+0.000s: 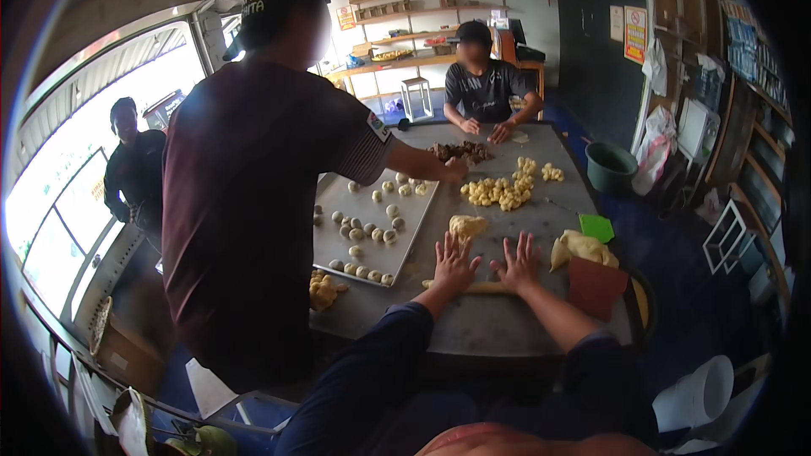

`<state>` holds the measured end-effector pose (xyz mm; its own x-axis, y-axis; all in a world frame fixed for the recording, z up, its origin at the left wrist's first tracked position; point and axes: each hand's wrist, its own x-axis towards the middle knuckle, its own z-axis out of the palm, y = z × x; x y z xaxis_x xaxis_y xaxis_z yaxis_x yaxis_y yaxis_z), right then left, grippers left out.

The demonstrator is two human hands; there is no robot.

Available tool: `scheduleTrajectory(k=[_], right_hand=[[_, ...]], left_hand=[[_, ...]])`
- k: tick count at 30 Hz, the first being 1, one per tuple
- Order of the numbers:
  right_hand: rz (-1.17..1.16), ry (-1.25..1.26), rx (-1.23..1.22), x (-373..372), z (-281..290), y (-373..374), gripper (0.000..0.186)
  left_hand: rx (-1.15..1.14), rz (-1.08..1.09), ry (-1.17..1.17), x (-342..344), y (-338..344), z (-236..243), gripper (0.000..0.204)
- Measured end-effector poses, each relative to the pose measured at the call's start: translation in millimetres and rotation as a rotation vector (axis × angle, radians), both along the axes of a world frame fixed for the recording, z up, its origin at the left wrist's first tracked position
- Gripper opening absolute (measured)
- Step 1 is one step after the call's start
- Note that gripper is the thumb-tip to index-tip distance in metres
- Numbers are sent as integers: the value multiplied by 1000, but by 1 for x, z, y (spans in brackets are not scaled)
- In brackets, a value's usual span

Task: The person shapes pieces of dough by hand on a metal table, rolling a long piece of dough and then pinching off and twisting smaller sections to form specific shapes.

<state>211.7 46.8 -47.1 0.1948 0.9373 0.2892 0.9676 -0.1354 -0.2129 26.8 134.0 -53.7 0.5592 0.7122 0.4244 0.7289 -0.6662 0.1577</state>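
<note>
My left hand (450, 268) and my right hand (519, 267) are spread open, palms down, side by side over a rolled log of pale dough (487, 287) on the grey worktable (536, 321); whether the palms touch it is hard to tell. A yellow dough lump (468, 225) sits just beyond my left fingertips. To my right lie a larger dough mass (580, 247), a reddish-brown flat board (596, 289) and a green scraper (596, 228). A pile of small yellow dough pieces (498, 193) lies farther back, beside a dark brown pile (459, 151).
A person in maroon (236, 203) stands close at left, reaching over a tray of dough balls (334, 253). Another person (479, 89) works across the table; a third (135, 173) stands by the doorway. A green tub (610, 171) and white bucket (693, 393) are at right.
</note>
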Motion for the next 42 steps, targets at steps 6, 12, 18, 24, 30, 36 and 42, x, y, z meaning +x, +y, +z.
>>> scheduleTrajectory(k=[6, 12, 18, 24, 30, 36, 42], right_hand=[[494, -36, -240, 9, -22, -81, 84], [612, 29, -540, -30, 41, -209, 79], [432, 279, -286, -87, 5, -185, 70], [25, -57, -80, -57, -3, -58, 73], [80, -191, 257, 4, -15, 12, 73], [114, -138, 29, -25, -11, -57, 83], [334, 86, -88, -38, 13, -178, 82]], left_hand=[[-234, -202, 318, -42, -59, 9, 60], [-395, -203, 390, -130, -179, 25, 75], [-313, -189, 207, -83, -183, 20, 75], [117, -80, 106, -32, -51, 10, 66], [171, 40, -73, -28, 26, 10, 55], [-288, -111, 257, -69, -4, -4, 54], [-228, -360, 295, -129, -91, 3, 46]])
